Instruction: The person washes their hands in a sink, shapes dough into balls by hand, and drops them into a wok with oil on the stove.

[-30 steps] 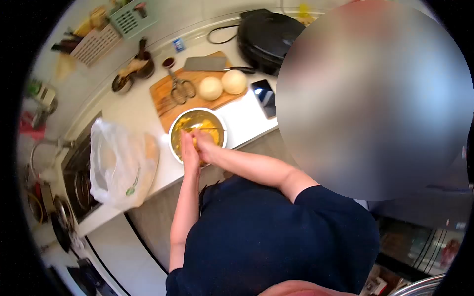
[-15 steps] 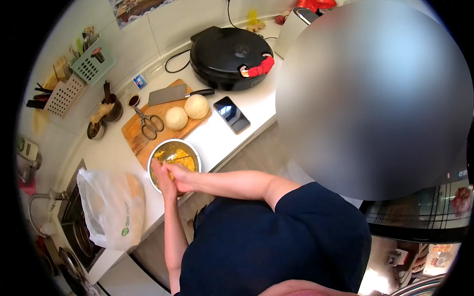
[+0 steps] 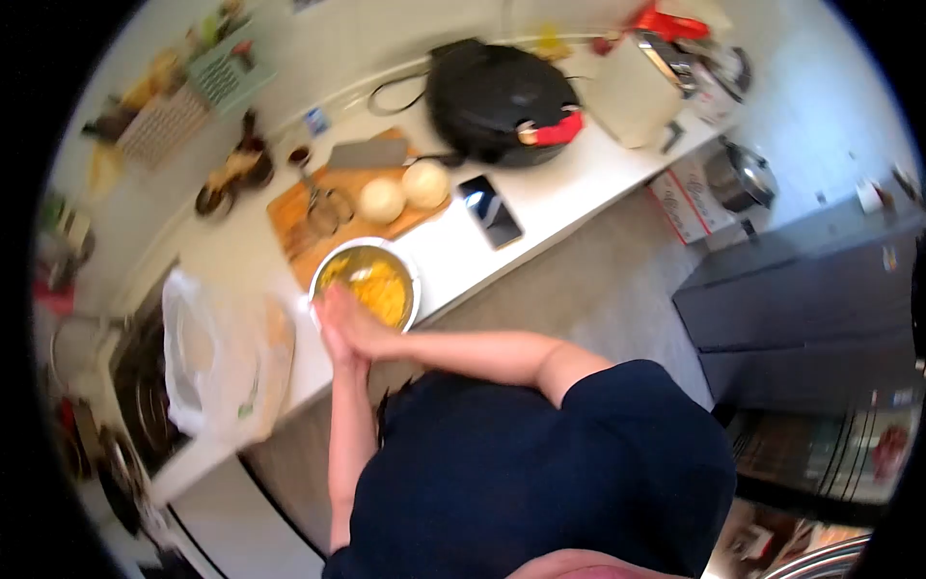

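Over the near-left rim of a metal bowl (image 3: 415,307), my two hands are pressed together, blurred by motion. My right hand (image 3: 361,322) lies across my left hand (image 3: 336,340), palm to palm, with fingers stretched toward the bowl. Anything between the palms is hidden. In the bowl sits a yellow, crumbly mixture (image 3: 381,293). Just beyond it, a wooden cutting board (image 3: 289,224) bears two pale round dough balls (image 3: 382,201), a pair of scissors (image 3: 328,210) and a cleaver (image 3: 368,153).
A phone (image 3: 490,212) lies right of the board. Behind it stands a black round electric pan (image 3: 502,101) with a red handle cover. A white plastic bag (image 3: 231,367) sits left of the bowl by the sink. A dark cabinet (image 3: 801,299) stands at the right.
The head view has turned, so the counter appears shifted right and upward. My right hand has flattened against my left, and both have drawn toward the bowl's near-left rim.
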`<state>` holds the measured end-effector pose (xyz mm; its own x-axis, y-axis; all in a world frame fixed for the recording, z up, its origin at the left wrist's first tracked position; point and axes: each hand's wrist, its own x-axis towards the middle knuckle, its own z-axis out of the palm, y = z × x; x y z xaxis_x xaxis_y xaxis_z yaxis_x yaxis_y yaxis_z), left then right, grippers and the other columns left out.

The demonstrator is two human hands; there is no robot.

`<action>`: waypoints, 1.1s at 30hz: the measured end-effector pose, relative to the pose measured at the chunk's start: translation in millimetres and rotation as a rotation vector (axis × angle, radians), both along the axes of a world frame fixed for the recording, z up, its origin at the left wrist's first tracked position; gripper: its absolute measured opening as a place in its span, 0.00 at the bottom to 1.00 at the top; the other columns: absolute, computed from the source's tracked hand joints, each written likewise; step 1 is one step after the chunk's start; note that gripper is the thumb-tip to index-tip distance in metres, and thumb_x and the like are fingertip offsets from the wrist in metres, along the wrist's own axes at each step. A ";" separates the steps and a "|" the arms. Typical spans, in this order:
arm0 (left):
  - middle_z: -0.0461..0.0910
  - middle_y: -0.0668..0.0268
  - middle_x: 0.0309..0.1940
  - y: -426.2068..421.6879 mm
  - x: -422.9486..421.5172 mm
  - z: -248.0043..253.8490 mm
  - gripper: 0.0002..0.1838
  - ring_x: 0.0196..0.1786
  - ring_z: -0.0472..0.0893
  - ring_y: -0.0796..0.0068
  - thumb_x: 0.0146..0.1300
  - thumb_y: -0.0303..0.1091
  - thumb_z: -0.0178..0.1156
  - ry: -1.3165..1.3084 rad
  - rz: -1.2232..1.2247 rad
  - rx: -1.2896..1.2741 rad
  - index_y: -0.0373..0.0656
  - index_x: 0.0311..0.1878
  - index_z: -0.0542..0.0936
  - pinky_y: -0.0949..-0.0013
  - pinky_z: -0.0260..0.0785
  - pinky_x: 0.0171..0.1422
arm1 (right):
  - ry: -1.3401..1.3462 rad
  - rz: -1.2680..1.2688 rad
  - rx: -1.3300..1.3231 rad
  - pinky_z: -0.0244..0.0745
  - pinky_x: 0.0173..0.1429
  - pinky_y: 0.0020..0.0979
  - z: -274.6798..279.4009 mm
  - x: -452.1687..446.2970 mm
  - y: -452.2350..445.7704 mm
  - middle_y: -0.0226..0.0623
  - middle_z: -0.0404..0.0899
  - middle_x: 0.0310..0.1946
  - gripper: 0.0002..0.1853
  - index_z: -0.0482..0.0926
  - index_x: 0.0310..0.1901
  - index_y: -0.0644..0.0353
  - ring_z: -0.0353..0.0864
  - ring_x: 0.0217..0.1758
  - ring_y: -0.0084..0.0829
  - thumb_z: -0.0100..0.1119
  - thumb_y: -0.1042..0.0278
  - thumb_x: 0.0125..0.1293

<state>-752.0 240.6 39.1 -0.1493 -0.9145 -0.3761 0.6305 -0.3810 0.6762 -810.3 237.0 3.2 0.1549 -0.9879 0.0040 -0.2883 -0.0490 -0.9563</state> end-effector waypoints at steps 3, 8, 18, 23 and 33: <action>0.65 0.62 0.62 -3.8 -3.1 1.8 0.31 0.63 0.65 0.69 0.70 0.59 0.30 -0.058 -0.013 -0.046 0.43 0.60 0.65 0.62 0.58 0.67 | -0.119 -0.034 -0.175 0.53 0.68 0.41 21.4 -10.0 -0.6 0.50 0.66 0.48 0.16 0.66 0.47 0.66 0.66 0.53 0.46 0.38 0.61 0.69; 0.61 0.55 0.66 1.4 9.2 10.2 0.40 0.68 0.60 0.60 0.67 0.63 0.28 0.428 0.035 0.042 0.34 0.66 0.57 0.58 0.49 0.73 | -0.591 0.066 0.149 0.30 0.75 0.31 34.4 -24.7 -2.8 0.43 0.35 0.73 0.39 0.35 0.70 0.67 0.32 0.76 0.34 0.21 0.41 0.71; 0.54 0.51 0.68 0.2 21.2 8.7 0.45 0.71 0.55 0.59 0.65 0.67 0.30 0.491 0.068 -0.090 0.32 0.69 0.49 0.59 0.46 0.74 | 0.283 0.266 -0.336 0.30 0.75 0.42 50.8 -24.8 26.6 0.60 0.38 0.70 0.37 0.43 0.67 0.75 0.32 0.75 0.51 0.38 0.52 0.68; 0.55 0.48 0.67 0.2 23.8 3.7 0.45 0.70 0.56 0.59 0.65 0.67 0.29 0.496 0.075 -0.143 0.31 0.68 0.49 0.58 0.47 0.74 | 0.392 0.277 -0.485 0.30 0.75 0.42 57.5 -26.5 30.1 0.59 0.38 0.70 0.38 0.45 0.67 0.74 0.33 0.75 0.51 0.39 0.49 0.68; 0.56 0.54 0.67 5.6 4.6 16.6 0.45 0.70 0.55 0.67 0.66 0.66 0.29 -0.057 0.024 -0.209 0.31 0.69 0.48 0.68 0.43 0.74 | -0.872 -0.007 0.350 0.42 0.74 0.35 38.4 -22.9 11.7 0.41 0.54 0.69 0.29 0.52 0.68 0.64 0.50 0.72 0.35 0.31 0.52 0.74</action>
<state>-747.4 246.2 55.8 -0.1103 -0.9764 -0.1855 0.5966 -0.2143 0.7734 -833.1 248.7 41.6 0.2311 -0.9558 -0.1820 0.5374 0.2813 -0.7950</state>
